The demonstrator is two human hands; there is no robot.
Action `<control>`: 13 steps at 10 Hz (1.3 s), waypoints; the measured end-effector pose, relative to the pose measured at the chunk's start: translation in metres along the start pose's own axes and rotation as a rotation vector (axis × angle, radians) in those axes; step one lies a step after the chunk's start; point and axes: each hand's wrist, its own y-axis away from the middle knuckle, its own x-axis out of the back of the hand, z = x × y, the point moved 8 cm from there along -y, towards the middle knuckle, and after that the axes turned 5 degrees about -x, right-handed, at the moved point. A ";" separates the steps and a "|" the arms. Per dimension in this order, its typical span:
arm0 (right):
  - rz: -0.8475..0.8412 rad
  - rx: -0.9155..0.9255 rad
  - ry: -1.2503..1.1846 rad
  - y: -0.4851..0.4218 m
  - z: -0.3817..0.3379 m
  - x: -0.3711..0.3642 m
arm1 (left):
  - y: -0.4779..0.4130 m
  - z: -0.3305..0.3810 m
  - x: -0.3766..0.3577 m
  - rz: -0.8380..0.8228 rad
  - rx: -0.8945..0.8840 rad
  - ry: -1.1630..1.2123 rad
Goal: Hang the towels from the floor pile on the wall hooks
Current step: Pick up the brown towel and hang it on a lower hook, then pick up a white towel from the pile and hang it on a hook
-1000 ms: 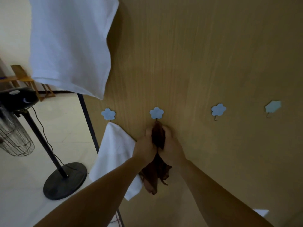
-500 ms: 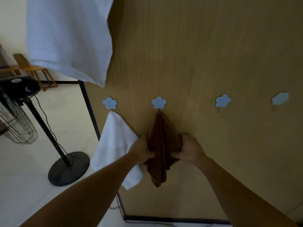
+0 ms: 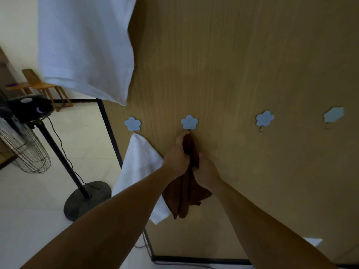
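A brown towel (image 3: 186, 199) hangs down the wooden wall panel (image 3: 242, 65) just under the second blue flower hook (image 3: 189, 122). My left hand (image 3: 177, 156) grips its upper part, fingertips right below the hook. My right hand (image 3: 204, 169) grips the towel lower, on its right side. The towel's top is hidden by my left hand, so I cannot tell if it sits on the hook. A white towel (image 3: 139, 167) hangs from the first flower hook (image 3: 132, 123). Two flower hooks to the right (image 3: 264, 119), (image 3: 333, 115) are bare.
A large white cloth (image 3: 85, 45) hangs at the upper left over the panel's edge. A black standing fan (image 3: 27, 121) with a round base (image 3: 87, 199) stands on the pale floor to the left. A corner of something white (image 3: 312, 242) shows at the bottom right.
My hands, spread on either side of the brown towel half a second ago, have closed in on it. My left hand has risen to just under the hook.
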 end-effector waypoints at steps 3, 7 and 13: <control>-0.077 -0.354 0.122 0.080 0.067 -0.017 | 0.088 -0.043 -0.025 -0.352 0.321 -0.222; 0.133 -0.700 0.260 0.271 0.073 -0.013 | 0.214 -0.029 -0.058 -0.945 0.068 -0.299; 0.650 -1.564 0.005 0.846 0.128 -0.022 | 0.601 0.247 -0.194 -1.680 -0.713 -0.316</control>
